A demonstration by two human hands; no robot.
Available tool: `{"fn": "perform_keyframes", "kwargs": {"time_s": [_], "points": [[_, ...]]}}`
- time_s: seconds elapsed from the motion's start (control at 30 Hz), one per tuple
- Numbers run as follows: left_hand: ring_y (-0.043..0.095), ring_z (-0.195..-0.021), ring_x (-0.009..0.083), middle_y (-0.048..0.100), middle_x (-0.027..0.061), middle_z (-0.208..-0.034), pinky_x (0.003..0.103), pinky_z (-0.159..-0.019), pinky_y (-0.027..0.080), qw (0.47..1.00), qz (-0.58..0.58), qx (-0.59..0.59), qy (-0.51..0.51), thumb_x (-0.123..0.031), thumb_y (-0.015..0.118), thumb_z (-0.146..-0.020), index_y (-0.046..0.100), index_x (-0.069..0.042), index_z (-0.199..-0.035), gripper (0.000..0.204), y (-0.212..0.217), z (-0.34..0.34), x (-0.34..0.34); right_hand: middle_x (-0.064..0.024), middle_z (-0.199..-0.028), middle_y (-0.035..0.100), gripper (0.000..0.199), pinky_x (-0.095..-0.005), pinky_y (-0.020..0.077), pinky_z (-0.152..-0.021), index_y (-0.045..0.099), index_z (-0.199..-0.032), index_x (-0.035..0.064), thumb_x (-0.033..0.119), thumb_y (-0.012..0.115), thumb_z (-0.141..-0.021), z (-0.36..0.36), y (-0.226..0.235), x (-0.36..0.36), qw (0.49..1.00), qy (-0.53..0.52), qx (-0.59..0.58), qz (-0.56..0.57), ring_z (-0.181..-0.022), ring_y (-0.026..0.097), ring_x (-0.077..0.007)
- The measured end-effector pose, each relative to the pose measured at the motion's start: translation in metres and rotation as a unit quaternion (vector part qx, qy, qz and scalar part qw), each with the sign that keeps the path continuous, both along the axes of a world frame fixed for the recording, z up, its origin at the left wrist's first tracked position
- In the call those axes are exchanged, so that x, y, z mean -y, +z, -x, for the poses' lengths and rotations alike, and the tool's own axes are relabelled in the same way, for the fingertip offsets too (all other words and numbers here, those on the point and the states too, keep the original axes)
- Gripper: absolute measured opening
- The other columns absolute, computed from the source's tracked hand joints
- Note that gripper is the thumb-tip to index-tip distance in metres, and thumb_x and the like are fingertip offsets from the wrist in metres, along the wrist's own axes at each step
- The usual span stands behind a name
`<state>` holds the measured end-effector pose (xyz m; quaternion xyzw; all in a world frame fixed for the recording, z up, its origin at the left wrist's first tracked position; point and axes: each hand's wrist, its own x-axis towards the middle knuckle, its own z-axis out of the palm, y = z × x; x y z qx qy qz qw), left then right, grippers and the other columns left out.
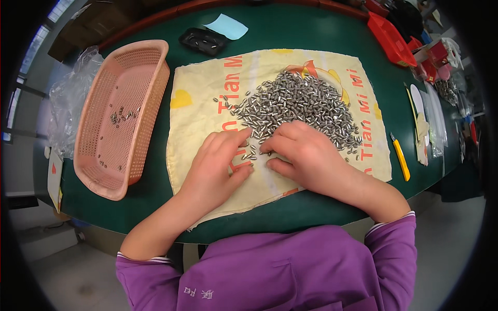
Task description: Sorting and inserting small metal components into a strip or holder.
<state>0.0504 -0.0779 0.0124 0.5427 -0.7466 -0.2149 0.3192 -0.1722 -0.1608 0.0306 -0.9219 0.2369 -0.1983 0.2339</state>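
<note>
A heap of small oval silvery metal pieces (303,101) lies spread over a pale yellow printed cloth (202,119). My left hand (215,163) rests at the heap's near left edge, fingers stretched forward and thumb held apart. Facing it, my right hand (306,153) sits at the near edge with bent fingers, its thumb a little away from the forefinger. A few loose pieces (250,154) lie on the cloth between the two hands, close to the fingertips. The undersides of my fingers are hidden, so any piece beneath them does not show.
A pink perforated basket (150,119) with some metal pieces stands left, beside a clear plastic bag (75,98). Behind the cloth sit a black tray (202,41) and a light blue sheet (227,26). A yellow cutter (400,157) and a red bin (389,40) are at right.
</note>
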Motion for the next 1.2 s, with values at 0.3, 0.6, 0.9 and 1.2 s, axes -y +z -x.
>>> {"fn": "perform_keyframes", "kwargs": {"time_s": [0.3,0.6,0.9,1.2], "points": [[0.06,-0.102,0.0276,0.064,0.0094,-0.107,0.039,-0.091,0.048,1.0,-0.014,0.005,-0.008,0.001,0.08,-0.075,0.066,-0.006,-0.119,0.047,-0.001,-0.003,0.0,-0.0074,-0.097,0.061,0.023,-0.0399,0.0532,-0.08,0.069,-0.101,0.0077,0.013,0.079,-0.081,0.005,-0.001,-0.001,1.0,0.006,-0.004,-0.005,-0.095,0.061,-0.0286],[0.056,-0.106,0.0323,0.059,0.0089,-0.108,0.041,-0.09,0.047,1.0,0.005,0.004,-0.001,-0.003,0.081,-0.073,0.066,-0.006,-0.097,0.028,-0.005,0.0,0.0,-0.0067,-0.098,0.058,0.022,-0.0403,0.0508,-0.082,0.068,-0.097,0.0086,0.012,0.079,-0.079,-0.001,-0.013,-0.007,0.999,0.011,0.037,0.002,-0.096,0.059,-0.0273],[0.056,-0.118,0.0349,0.06,0.0132,-0.121,0.043,-0.1,0.047,0.998,-0.031,0.017,-0.046,0.003,0.074,-0.077,0.067,-0.006,-0.096,0.022,0.006,-0.005,-0.006,-0.006,-0.097,0.059,0.018,-0.0397,0.0506,-0.081,0.069,-0.092,0.0096,0.01,0.079,-0.078,-0.002,-0.02,-0.009,0.997,0.026,0.067,0.021,-0.094,0.06,-0.0271],[0.049,-0.131,0.0386,0.051,0.0193,-0.143,0.045,-0.111,0.041,0.992,-0.018,0.096,0.077,0.0,0.078,-0.08,0.068,-0.004,-0.101,0.024,0.019,0.019,-0.034,-0.0048,-0.098,0.06,0.014,-0.0404,0.0498,-0.087,0.069,-0.091,0.0106,0.013,0.077,-0.08,0.001,-0.021,-0.012,0.997,0.038,0.06,0.035,-0.098,0.06,-0.0263]]}}
